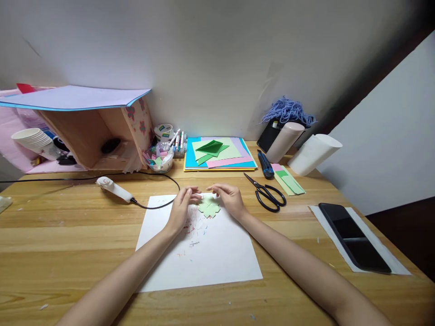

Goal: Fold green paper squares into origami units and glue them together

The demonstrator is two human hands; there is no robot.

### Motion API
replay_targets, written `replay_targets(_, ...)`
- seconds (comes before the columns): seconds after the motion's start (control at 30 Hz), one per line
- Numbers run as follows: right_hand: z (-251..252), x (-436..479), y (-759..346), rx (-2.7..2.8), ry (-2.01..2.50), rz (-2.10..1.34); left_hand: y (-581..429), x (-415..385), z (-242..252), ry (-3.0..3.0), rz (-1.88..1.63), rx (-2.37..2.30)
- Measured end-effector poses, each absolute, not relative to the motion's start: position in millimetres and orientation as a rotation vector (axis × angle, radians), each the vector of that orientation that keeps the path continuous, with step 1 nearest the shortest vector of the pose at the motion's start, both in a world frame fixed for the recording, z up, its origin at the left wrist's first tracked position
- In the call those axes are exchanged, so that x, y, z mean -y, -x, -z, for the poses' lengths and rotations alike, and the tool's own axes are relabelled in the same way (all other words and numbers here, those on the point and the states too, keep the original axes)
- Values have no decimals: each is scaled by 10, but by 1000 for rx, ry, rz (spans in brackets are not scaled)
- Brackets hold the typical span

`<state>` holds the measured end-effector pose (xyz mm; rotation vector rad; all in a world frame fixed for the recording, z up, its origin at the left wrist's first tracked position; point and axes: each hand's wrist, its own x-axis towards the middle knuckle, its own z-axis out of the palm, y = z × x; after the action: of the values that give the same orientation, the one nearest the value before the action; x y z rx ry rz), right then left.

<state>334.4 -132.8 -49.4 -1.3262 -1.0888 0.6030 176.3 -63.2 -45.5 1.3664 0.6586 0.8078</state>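
- Pale green cutout (210, 210) lies on the white sheet (224, 251), close to the middle of the sheet's far edge; its near side is notched.
- Left hand (185, 201) is at the left of the cutout, with fingers loosely apart and a little curved. Whether it touches the cutout, I cannot tell.
- Right hand (229, 198) is at the other side, with thumb and fingers bent close together near the far edge of the sheet. Whether they pinch something, I cannot tell.
- Red and blue marks (195, 228) are scattered on the sheet, on the near side of the cutout.
- Scissors (261, 186) lie on the worktop (84, 253), beyond the sheet's far right corner.
- A black cable (157, 208) crosses the sheet's far left corner and joins a white tool (115, 189).
- Coloured papers (234, 161) are stacked near the worktop's far edge.
- A phone (353, 237) lies near the worktop's right edge.
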Motion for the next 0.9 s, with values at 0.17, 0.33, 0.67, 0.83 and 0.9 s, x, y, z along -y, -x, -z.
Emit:
replay_targets(0.17,575,1227,-3514,816,1378,-596,-1742,609,474,-1651,-983,-960)
replay_targets(0.33,574,1230,-3508,749,1455,-577,-1752,739,402,-2177,-800,-906)
replay_targets(0.67,609,1238,-3471,891,1383,-695,-1760,787,457,-2432,-623,-984)
replay_targets(0.83,587,1247,-3454,791,1412,-666,-1764,747,467,-2353,-620,-920)
replay_targets(0.9,563,1262,-3432,790,1424,-696,-1762,733,473,-2315,-635,-907)
